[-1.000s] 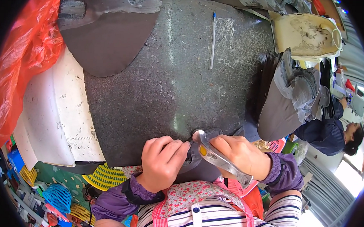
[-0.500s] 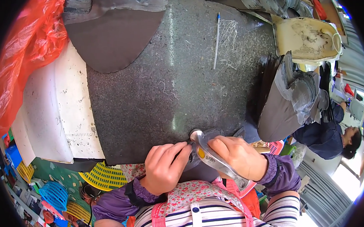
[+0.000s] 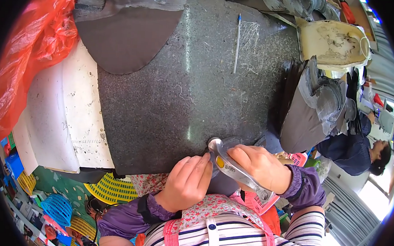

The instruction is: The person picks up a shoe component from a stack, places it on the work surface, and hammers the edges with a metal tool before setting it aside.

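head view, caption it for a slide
Right hand holding a curved metal tool, left hand close beside it, at a dark worktable.

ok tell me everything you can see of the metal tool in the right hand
The metal tool is silvery and shiny, long and curved, with a rounded upper end, a flared lower end, a yellow spot near the rounded end and small dark marks along its body. It slants down to the right at the near edge of the dark work surface. The right hand grips it; whether the left hand touches it is unclear.
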`<state>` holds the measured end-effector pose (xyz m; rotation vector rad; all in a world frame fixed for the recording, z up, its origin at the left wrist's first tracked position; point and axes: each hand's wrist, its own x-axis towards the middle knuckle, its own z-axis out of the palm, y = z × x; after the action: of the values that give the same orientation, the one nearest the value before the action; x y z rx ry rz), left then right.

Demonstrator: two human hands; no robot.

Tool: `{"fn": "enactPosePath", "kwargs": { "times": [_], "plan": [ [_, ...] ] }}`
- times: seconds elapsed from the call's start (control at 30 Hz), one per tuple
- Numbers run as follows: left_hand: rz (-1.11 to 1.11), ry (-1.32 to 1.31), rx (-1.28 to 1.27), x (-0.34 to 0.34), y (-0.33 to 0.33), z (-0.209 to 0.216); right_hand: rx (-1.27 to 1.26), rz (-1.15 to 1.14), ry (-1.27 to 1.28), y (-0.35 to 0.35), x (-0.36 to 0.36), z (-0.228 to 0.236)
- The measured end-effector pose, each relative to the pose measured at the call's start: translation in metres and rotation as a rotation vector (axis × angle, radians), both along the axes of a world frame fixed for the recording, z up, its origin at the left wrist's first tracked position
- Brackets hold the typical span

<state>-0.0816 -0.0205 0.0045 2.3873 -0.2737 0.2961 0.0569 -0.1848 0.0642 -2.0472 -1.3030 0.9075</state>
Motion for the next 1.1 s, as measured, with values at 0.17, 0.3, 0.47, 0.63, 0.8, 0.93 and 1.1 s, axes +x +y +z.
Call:
{"fn": "enactPosePath", "kwargs": {
  "times": [0.17,0.3,0.47,0.63,0.8,0.93,1.1],
  "plan": [
    [-0.016,-0.001,0.065,0.003,-0.002,0.002,-0.187,0.123,-0.022,0.003,-0.003,0.002],
    [-0.051,0.008,0.111,0.005,0.001,0.007,-0.125,-0.044,-0.180,-0.005,-0.004,0.007],
    [-0.134,0.079,-0.148,0.016,0.025,0.009,-0.029,-0.319,-0.355,-0.008,-0.010,-0.014],
    [0.080,-0.195,0.208,0.094,0.086,0.017,0.103,-0.386,-0.362,-0.003,-0.017,-0.023],
    [0.487,-0.334,0.578,0.207,0.167,0.005,0.004,-0.337,-0.097,-0.018,-0.016,0.008],
    [0.517,-0.203,0.486,0.218,0.207,-0.007,-0.173,-0.692,-0.232,-0.040,0.011,0.055],
    [0.546,-0.275,0.384,0.214,0.208,0.006,-0.044,-0.970,-0.787,-0.095,0.081,0.041]
  ]
}}
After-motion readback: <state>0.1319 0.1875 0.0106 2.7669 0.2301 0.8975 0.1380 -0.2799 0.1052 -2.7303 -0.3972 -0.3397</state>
